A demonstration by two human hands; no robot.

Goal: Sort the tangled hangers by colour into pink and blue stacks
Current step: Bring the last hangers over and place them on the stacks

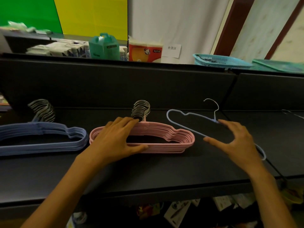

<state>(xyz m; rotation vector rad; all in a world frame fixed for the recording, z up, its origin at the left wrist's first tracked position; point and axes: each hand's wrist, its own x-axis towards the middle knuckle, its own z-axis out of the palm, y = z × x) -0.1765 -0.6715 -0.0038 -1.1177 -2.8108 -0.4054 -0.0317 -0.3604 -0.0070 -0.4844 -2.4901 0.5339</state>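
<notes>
Last loose blue hanger (185, 125) lies near the shelf's (148, 170) right end, long axis diagonal, back-left to front-right. Right hand (236, 142) spread wide over its middle, no grip yet. Left hand (118, 139) flat on pink stack (172, 137), holding nothing. Blue stack (41, 137) is far left (pink stack sits between, so lift over it).

Single head-worn wide-angle view, looking forward and down, close over a dark shelf (148, 170). Far wall (172, 22) shows at top. No second view.
</notes>
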